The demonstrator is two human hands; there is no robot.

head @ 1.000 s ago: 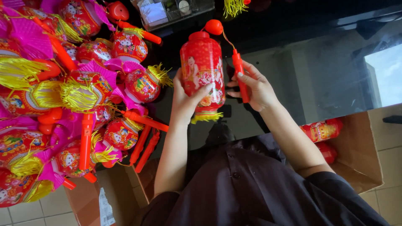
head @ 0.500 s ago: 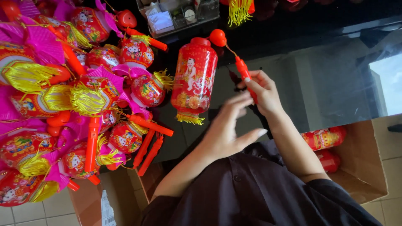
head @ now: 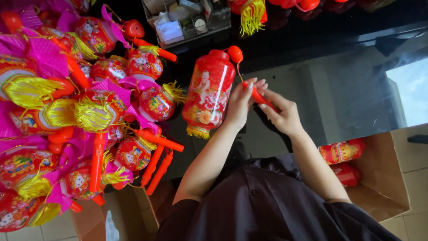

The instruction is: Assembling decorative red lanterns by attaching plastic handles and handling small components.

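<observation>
Both hands pinch the red plastic handle stick [head: 261,98]: left hand [head: 240,103] at its upper end, right hand [head: 281,114] lower down. The red paper lantern [head: 208,94] hangs just left of the left hand, touching its palm.

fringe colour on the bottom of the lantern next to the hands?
Yellow-gold tassel fringe under the red lantern; the head view shows it best.

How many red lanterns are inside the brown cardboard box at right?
2 show: one red patterned lantern at the brown cardboard box's upper left, another just below it, partly behind the person's right arm. More may be hidden.
</observation>
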